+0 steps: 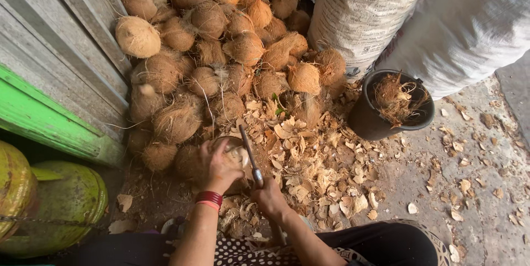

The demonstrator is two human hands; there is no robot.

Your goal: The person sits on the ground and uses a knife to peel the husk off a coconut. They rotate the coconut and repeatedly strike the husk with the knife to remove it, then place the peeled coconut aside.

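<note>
— Brown husk everywhere. What's going on at the coconut [234, 154]?

— It sits low in front of the person, just at the near edge of the big pile [215, 51]. The left hand [216, 168] is cupped over its near side, fingers curled and pressed onto the shell, a red band at the wrist. The right hand [269, 195] is closed in a fist round the handle of a knife [249, 153], whose blade slants up across the coconut's right side.

— So which step is that?

— I'd judge it as paring off husk — part of the shell already looks pale and bare. A next stroke would seem to call for a firm hold and the blade angled away from the left fingers, which lie close to it.

— What else lies around the coconut?

— Husk chips [314, 161] spread to its right, thick on the ground. Beyond them stands a black bucket [369, 117] with fibre inside, and behind that two white sacks [364, 6]. To the coconut's left, a green board [49, 120] under grey planks, and yellow-green gas cylinders [66, 205].

— Anything in the way?

— The pile crowds close behind; loose chips lie underfoot.
</note>
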